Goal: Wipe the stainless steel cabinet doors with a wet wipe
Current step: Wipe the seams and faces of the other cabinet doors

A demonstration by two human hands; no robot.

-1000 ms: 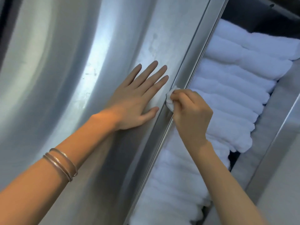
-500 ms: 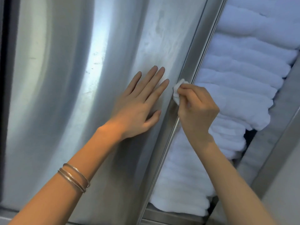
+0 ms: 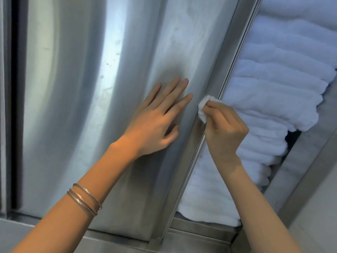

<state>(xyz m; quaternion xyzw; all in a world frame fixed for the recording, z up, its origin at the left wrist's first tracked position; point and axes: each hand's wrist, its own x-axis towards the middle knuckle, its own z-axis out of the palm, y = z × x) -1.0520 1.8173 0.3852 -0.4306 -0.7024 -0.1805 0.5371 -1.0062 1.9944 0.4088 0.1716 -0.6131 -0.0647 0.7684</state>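
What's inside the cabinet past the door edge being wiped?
Folded white towels, stacked, fill the opening, with a dark gap to their right. The door and the right hand with the wet wipe cover the stack's left edge.

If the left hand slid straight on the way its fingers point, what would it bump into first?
Only bare steel of the cabinet door lies ahead of the left hand; further on it would probably meet the door's edge strip.

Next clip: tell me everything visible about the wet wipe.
The wet wipe is small, white and bunched into a crumpled wad. The right hand pinches it between thumb and fingertips, hiding part of it. It lies against the folded edge of the stainless steel door, in front of the stacked white towels.
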